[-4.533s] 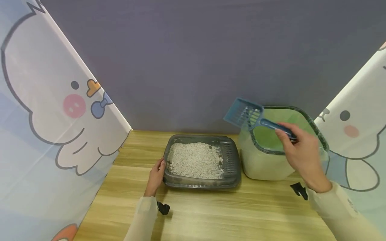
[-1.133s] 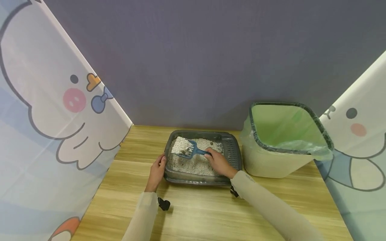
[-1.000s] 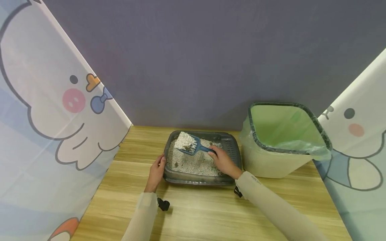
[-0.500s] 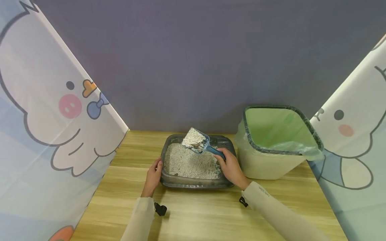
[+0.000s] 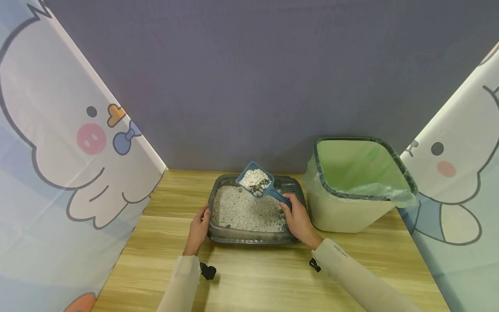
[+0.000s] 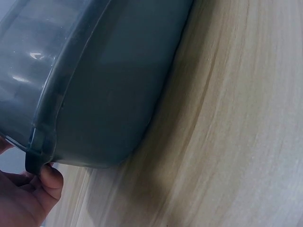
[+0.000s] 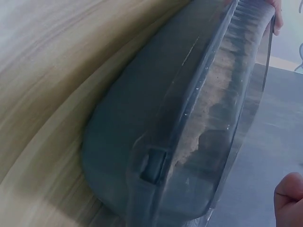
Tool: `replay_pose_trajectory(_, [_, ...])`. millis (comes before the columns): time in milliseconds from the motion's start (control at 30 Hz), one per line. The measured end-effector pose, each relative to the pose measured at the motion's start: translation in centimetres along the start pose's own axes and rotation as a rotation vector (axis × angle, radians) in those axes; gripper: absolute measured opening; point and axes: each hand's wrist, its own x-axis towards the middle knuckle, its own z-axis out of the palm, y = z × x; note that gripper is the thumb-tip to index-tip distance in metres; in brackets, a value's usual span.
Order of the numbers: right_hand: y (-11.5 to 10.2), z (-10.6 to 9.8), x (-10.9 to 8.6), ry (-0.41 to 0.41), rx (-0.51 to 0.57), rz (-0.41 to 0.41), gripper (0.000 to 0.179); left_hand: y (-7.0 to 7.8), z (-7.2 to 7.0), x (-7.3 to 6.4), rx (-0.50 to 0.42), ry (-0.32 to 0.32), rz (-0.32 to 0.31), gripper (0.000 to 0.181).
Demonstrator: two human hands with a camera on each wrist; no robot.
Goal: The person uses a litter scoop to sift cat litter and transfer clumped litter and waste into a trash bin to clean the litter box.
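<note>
A dark grey litter box (image 5: 249, 237) holding pale granular litter (image 5: 249, 212) sits on the wooden table. My left hand (image 5: 199, 227) grips its left rim, and in the left wrist view the fingers (image 6: 51, 179) curl around the rim's edge. My right hand (image 5: 298, 219) holds the handle of a blue slotted litter scoop (image 5: 276, 196) above the box. Pale litter and some darker clumps (image 5: 256, 188) lie in the scoop's head. In the right wrist view only part of the right hand (image 7: 289, 198) shows at the edge; the scoop is out of that view.
A square bin (image 5: 343, 216) lined with a translucent green bag (image 5: 351, 169) stands right of the litter box, its top open. A grey wall (image 5: 241, 86) rises behind the table (image 5: 257, 277). Cartoon-printed panels (image 5: 50, 130) flank both sides.
My right hand moved from over the bin down into the litter, then lifted the loaded scoop above the box. Just now the scoop has levelled and its load has shrunk. My left hand stays on the rim.
</note>
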Motion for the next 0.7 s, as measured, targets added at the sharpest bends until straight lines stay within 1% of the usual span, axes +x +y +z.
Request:
replay_pose_trajectory(233, [0.0, 0.4, -0.1, 0.023, 0.019, 0.011, 0.024, -0.1, 0.0, 0.1, 0.004, 0.000, 0.000, 0.054])
replay_pose_trajectory(367, [0.2, 0.8, -0.4, 0.055, 0.009, -0.013, 0.026, -0.3, 0.2, 0.2, 0.026, 0.020, 0.043, 0.052])
replay_pose_trajectory(467, [0.3, 1.1, -0.6, 0.077, -0.006, -0.034, 0.026, -0.3, 0.2, 0.1, 0.030, 0.031, 0.063, 0.050])
replay_pose_trajectory(700, [0.4, 1.5, -1.0, 0.080, 0.046, -0.023, 0.025, -0.3, 0.2, 0.3, 0.001, 0.015, 0.021, 0.051])
